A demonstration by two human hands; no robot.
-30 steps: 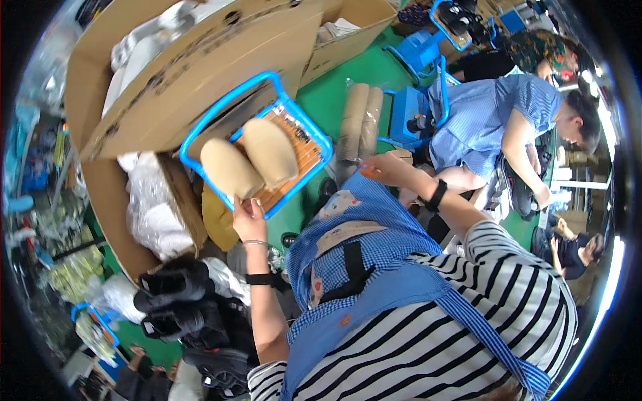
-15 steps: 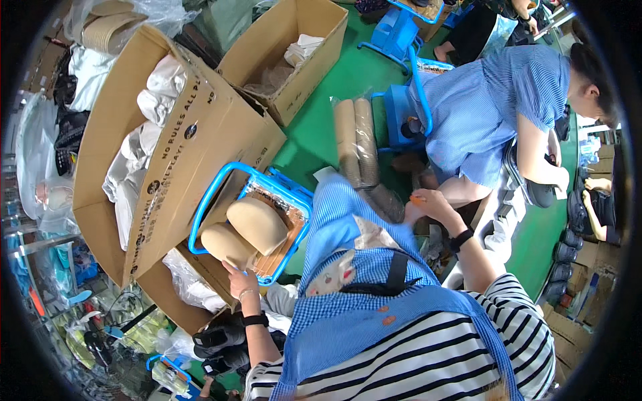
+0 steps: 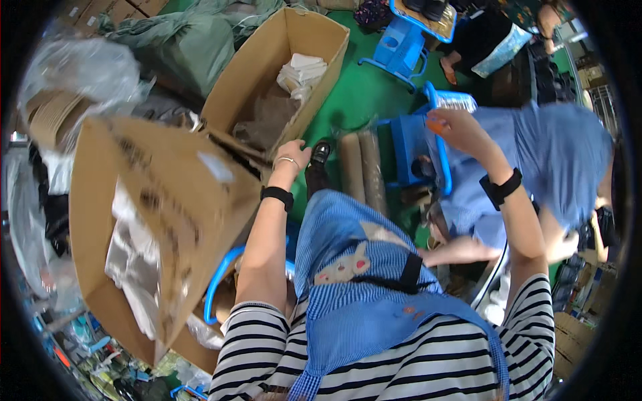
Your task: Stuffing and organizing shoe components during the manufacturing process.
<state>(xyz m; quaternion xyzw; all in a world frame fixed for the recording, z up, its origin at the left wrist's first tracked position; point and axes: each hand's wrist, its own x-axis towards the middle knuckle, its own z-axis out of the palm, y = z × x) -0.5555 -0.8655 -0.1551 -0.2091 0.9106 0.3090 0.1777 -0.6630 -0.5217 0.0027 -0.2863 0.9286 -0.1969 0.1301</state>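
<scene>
While the left hand (image 3: 291, 155) rests curled on the cardboard box (image 3: 267, 100) edge, the right hand (image 3: 458, 130) pinches a small orange thing (image 3: 436, 124).

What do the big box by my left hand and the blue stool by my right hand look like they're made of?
The open box beside the left hand looks like corrugated cardboard: matt brown walls with folded flaps. The blue stool near the right hand appears to be moulded plastic, with an even colour, a slight sheen and rounded edges. The right hand seems to hold a small orange thing; its material is unclear.
</scene>
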